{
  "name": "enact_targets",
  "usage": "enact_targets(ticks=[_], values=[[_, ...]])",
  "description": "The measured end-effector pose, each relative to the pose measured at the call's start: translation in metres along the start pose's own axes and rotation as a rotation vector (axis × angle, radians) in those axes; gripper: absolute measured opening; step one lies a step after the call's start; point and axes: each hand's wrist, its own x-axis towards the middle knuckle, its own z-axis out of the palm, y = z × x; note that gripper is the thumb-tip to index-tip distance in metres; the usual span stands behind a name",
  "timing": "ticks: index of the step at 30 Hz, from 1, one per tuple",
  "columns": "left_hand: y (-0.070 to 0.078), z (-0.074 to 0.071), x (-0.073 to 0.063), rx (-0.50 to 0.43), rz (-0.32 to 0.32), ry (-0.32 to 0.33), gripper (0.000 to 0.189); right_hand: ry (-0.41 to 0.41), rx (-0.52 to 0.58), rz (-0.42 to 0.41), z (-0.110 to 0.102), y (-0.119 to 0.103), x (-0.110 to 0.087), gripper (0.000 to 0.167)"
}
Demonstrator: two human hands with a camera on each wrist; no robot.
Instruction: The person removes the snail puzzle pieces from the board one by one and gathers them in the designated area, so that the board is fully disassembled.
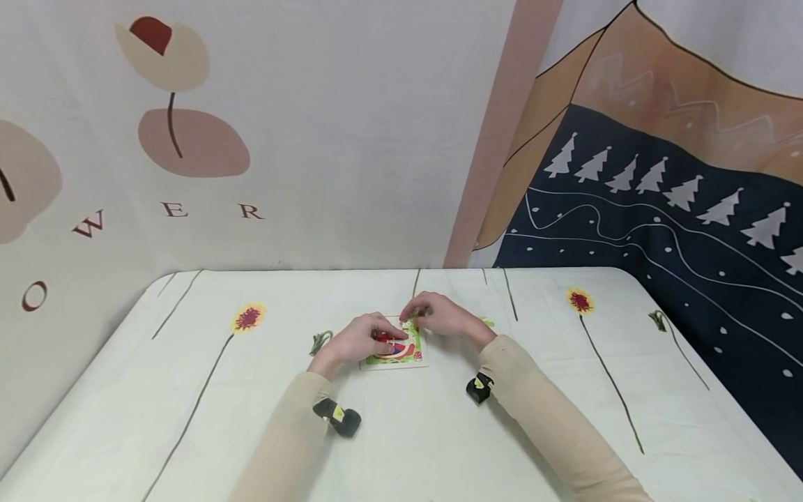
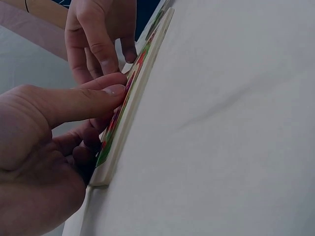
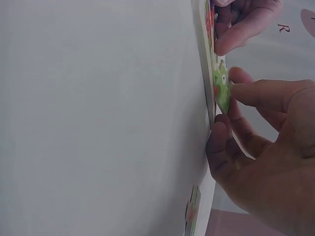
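A small flat puzzle board with a pale rim and a colourful red and green picture lies on the white table. From its left side my left hand reaches over it, thumb and fingertips resting on the picture. In the left wrist view the lower fingers of the left hand touch the board's edge. My right hand is at the board's far right corner. Between its thumb and fingers it pinches a green puzzle piece, tilted against the board. Fingers hide part of the picture.
Another green puzzle piece lies right of the board, partly behind the right forearm; the right wrist view shows loose pieces there. The white tablecloth carries printed flowers. A patterned curtain hangs behind.
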Motion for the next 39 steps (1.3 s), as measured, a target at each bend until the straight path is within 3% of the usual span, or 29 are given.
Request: enact_targets(ticks=[7, 18, 30, 39], values=[[0.000, 0.000, 0.000, 0.003, 0.001, -0.001, 0.025, 0.032, 0.015, -0.029, -0.002, 0.002, -0.003, 0.030], [0.001, -0.001, -0.001, -0.002, 0.003, -0.011, 0.026, 0.083, 0.058, -0.042, -0.005, 0.000, -0.006, 0.025], [0.000, -0.002, -0.001, 0.017, 0.031, -0.011, 0.026, 0.135, 0.050, -0.135, -0.010, 0.006, -0.011, 0.020], [0.001, -0.001, -0.001, 0.015, 0.025, -0.011, 0.026, 0.155, 0.073, -0.125, -0.014, 0.010, -0.016, 0.017]])
